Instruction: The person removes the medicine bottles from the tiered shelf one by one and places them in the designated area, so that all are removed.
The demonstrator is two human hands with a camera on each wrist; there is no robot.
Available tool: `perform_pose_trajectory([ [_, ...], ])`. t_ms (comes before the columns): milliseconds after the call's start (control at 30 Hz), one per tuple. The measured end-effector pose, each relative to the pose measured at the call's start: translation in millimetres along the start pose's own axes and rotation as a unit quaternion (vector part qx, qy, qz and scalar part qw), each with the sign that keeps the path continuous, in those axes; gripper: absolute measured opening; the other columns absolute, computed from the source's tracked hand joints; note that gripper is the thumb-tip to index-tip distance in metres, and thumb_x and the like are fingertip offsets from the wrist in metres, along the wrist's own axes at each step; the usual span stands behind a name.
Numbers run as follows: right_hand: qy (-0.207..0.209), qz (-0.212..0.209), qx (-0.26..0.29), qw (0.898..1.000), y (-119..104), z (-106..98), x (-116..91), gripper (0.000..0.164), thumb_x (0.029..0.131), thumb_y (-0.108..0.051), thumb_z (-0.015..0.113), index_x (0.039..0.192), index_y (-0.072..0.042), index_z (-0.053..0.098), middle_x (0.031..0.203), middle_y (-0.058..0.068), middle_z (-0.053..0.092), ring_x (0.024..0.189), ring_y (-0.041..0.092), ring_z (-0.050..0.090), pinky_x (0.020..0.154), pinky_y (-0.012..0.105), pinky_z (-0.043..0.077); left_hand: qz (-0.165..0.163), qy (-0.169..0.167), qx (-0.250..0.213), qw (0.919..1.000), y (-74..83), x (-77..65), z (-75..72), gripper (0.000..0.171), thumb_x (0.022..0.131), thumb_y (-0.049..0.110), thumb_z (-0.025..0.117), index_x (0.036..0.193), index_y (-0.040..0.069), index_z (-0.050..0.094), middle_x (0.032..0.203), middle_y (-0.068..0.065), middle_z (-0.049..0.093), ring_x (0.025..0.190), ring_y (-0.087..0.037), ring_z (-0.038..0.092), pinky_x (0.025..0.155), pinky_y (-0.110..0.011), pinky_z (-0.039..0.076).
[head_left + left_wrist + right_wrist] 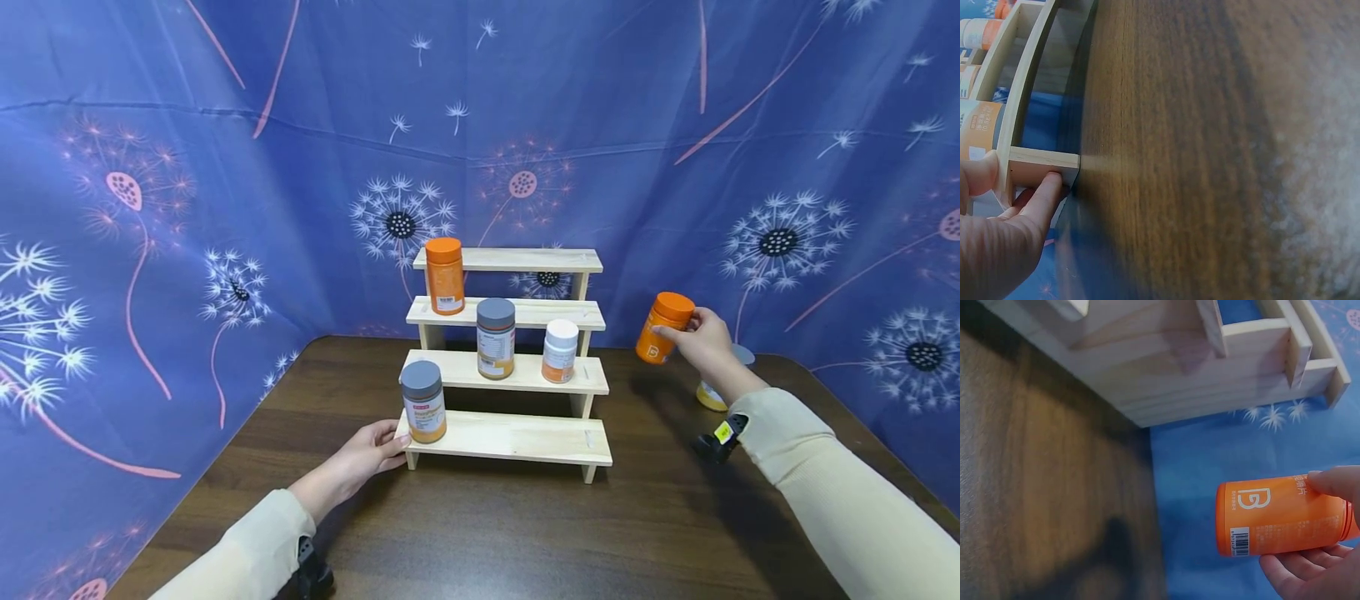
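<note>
My left hand grips the left end of the bottom step of a pale wooden tiered shelf, thumb on top beside a grey-lidded bottle. In the left wrist view, a finger presses the shelf's end support. Off to the right of the shelf, my right hand holds an orange bottle in the air, tilted, its fingers and thumb around the upper part. The right wrist view shows a white letter and a barcode on this bottle.
Another orange bottle stands on the shelf's left, one step below the top. A larger grey-lidded bottle and a small white-capped bottle share the step below. Behind the right wrist, a yellow-and-grey container stands on the dark wooden table.
</note>
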State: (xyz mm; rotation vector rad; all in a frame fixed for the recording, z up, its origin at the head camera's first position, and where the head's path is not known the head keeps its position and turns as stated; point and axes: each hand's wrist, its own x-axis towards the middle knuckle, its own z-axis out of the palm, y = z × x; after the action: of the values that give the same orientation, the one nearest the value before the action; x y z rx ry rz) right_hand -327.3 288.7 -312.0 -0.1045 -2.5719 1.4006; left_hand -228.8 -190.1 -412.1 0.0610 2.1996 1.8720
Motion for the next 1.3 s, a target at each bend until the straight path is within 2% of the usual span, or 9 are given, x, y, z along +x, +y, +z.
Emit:
perform_pose_trajectory([
  [367, -0.008, 0.033, 0.008, 0.999, 22, 0, -3, 0.078, 0.096, -0.029, 0.059, 0.147, 0.013, 0.017, 0.146, 0.038, 0.031, 0.133, 0.050, 0.035, 0.111, 0.061, 0.034, 0.002, -0.009, 0.000, 1.0000, 1.8, -0.7, 1.3, 0.044, 0.101, 0.005, 0.046, 0.137, -0.017, 0.033, 0.130, -0.032, 0.051, 0.111, -0.025, 0.059, 0.103, -0.047, 0.049],
  [800, 0.004, 0.048, -0.039, 0.998, 44, 4, -3, 0.075, 0.096, -0.023, 0.059, 0.145, 0.016, 0.017, 0.143, 0.041, 0.032, 0.130, 0.053, 0.037, 0.108, 0.062, 0.037, 0.001, -0.009, -0.002, 1.0000, 1.1, -1.0, 1.4, 0.044, 0.101, 0.005, 0.046, 0.137, -0.017, 0.033, 0.130, -0.032, 0.050, 0.110, -0.024, 0.060, 0.103, -0.046, 0.050],
  [1067, -0.002, 0.060, -0.044, 0.997, 53, 5, -3, 0.076, 0.097, -0.023, 0.058, 0.146, 0.015, 0.013, 0.146, 0.041, 0.026, 0.131, 0.054, 0.033, 0.108, 0.063, 0.036, 0.001, -0.011, -0.004, 0.9999, 0.3, -0.4, 1.0, 0.045, 0.101, 0.006, 0.047, 0.137, -0.017, 0.033, 0.131, -0.031, 0.050, 0.111, -0.024, 0.059, 0.103, -0.045, 0.050],
  [1300, 0.001, 0.067, -0.063, 0.996, 58, 7, -3, 0.075, 0.096, -0.022, 0.059, 0.145, 0.016, 0.017, 0.144, 0.041, 0.030, 0.129, 0.054, 0.036, 0.108, 0.063, 0.037, -0.001, -0.009, -0.003, 1.0000, -0.5, 1.6, -1.9, 0.045, 0.101, 0.006, 0.046, 0.138, -0.016, 0.033, 0.133, -0.032, 0.049, 0.113, -0.025, 0.058, 0.103, -0.044, 0.050],
])
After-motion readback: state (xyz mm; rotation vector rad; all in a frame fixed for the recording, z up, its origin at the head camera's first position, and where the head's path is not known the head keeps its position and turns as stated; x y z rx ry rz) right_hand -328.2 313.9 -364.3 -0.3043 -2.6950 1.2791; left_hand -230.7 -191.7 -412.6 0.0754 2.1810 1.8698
